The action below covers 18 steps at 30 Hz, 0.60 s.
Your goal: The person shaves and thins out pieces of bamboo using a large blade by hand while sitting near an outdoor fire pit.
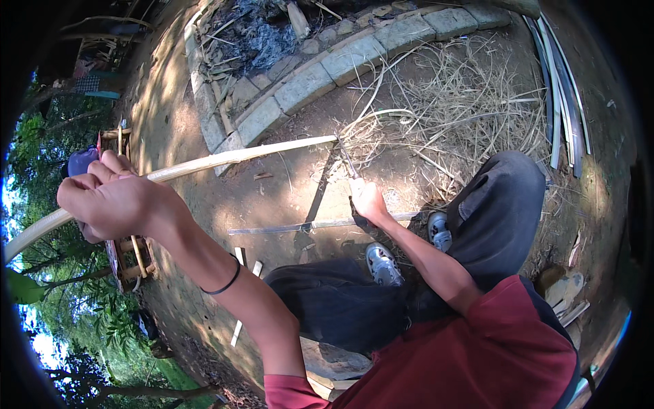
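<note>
My left hand point(116, 198) is raised on the left, its fingers wrapped around a long pale strip point(252, 153) that looks like split bamboo. The strip runs past the hand to the left rim, and its other end reaches the middle of the view. My right hand point(369, 202) is lower and nearer my knees, closed on the handle of a slim knife point(348, 159). The knife's blade points up and away, meeting the strip's far end; whether it cuts in there I cannot tell. My fingers mostly hide the handle.
A heap of thin curled shavings point(470, 102) lies ahead on the right, beside a curved stone border point(354, 58) around grey ash point(262, 44). Several long strips point(562, 88) lie at the far right. A flat strip point(327, 223) lies across the ground before my shoes point(383, 264).
</note>
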Each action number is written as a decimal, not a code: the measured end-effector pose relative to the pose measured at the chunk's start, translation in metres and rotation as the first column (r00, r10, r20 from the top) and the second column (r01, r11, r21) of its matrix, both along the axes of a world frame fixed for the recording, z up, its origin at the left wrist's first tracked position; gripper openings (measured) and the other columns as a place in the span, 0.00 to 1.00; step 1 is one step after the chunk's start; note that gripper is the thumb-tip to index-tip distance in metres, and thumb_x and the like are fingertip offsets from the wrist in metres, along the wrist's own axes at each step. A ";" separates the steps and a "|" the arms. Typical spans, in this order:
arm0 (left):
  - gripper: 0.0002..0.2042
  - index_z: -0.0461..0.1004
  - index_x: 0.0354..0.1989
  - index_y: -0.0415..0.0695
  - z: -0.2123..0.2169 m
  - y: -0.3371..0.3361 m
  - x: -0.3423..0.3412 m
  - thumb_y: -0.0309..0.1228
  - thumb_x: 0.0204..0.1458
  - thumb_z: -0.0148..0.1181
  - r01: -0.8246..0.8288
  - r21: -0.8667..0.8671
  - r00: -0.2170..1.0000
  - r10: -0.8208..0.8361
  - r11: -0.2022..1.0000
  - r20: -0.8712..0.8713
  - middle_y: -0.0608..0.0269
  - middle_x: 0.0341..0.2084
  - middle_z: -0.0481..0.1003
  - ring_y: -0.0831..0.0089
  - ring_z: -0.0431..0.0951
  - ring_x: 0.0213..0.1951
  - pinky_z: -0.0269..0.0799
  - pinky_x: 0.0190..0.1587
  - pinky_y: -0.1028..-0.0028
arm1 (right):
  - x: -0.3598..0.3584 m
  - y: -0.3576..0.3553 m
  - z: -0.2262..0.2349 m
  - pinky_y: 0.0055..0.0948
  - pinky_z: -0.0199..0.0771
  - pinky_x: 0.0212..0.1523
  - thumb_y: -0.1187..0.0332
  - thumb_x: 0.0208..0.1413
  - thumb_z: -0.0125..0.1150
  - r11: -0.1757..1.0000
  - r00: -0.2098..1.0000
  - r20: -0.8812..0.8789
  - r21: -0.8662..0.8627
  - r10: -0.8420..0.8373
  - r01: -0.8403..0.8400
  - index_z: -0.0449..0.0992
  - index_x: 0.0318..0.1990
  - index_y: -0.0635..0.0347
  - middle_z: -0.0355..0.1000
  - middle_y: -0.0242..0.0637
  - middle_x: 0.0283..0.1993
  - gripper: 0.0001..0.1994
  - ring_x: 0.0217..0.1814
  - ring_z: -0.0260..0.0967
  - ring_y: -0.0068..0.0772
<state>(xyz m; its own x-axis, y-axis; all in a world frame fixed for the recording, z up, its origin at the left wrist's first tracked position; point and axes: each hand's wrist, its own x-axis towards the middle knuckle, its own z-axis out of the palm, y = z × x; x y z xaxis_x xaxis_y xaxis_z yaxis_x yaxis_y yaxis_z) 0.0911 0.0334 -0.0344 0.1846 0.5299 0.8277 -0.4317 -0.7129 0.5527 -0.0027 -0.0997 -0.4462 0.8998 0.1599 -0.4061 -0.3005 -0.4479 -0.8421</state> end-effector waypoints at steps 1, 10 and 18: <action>0.15 0.44 0.19 0.49 0.001 0.000 0.002 0.26 0.55 0.40 0.016 0.013 1.000 -0.016 1.000 0.024 0.68 0.16 0.45 0.75 0.45 0.18 0.46 0.20 0.73 | -0.003 0.001 0.019 0.46 0.71 0.27 0.59 0.63 0.47 0.997 1.000 0.009 0.076 -0.014 0.013 0.76 0.33 0.65 0.71 0.54 0.21 0.17 0.24 0.72 0.54; 0.15 0.44 0.19 0.47 0.005 -0.002 0.015 0.22 0.54 0.41 0.105 -0.002 0.993 -0.105 0.994 0.059 0.69 0.15 0.45 0.77 0.44 0.18 0.46 0.19 0.72 | -0.021 -0.002 0.008 0.43 0.66 0.26 0.60 0.63 0.53 0.967 0.980 0.157 0.243 -0.123 0.082 0.73 0.39 0.68 0.68 0.52 0.21 0.16 0.22 0.68 0.47; 0.17 0.44 0.19 0.46 0.000 0.016 0.017 0.15 0.53 0.42 0.109 0.179 0.994 -0.112 0.978 0.007 0.69 0.18 0.45 0.78 0.43 0.19 0.44 0.19 0.74 | -0.022 0.004 0.035 0.47 0.66 0.28 0.59 0.62 0.52 0.954 0.989 0.076 0.281 -0.128 0.102 0.74 0.35 0.68 0.70 0.55 0.22 0.17 0.24 0.69 0.55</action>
